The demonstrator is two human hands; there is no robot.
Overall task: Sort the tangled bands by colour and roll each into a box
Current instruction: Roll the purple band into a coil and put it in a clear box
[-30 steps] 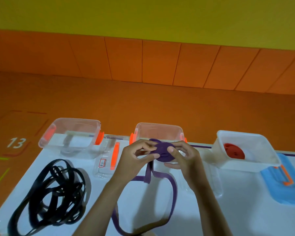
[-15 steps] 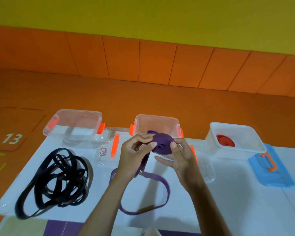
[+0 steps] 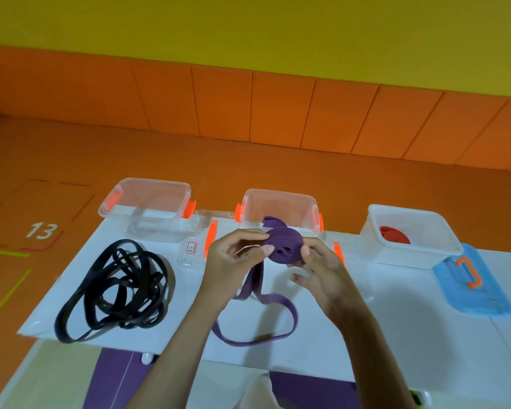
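Observation:
A purple band (image 3: 282, 246) is partly wound into a roll held above the table, in front of the middle clear box (image 3: 280, 199). My left hand (image 3: 233, 261) pinches the roll's left side and my right hand (image 3: 322, 273) holds its right side. The loose purple tail (image 3: 266, 323) hangs down and loops on the white table. A tangled black band (image 3: 115, 290) lies at the left. A rolled red band (image 3: 394, 236) sits inside the white box (image 3: 443, 252) on the right. A clear box (image 3: 148, 187) at the far left holds nothing I can see.
Two clear lids with orange clips (image 3: 201, 243) lie between and beside the clear boxes. A blue lid (image 3: 472, 278) with an orange handle lies right of the white box. The white table's front edge (image 3: 101, 343) is near; orange floor and wall lie beyond.
The roll has been turned further in my hands and the loose purple loop on the table has grown shorter. The view has shifted, with the table sitting lower and farther.

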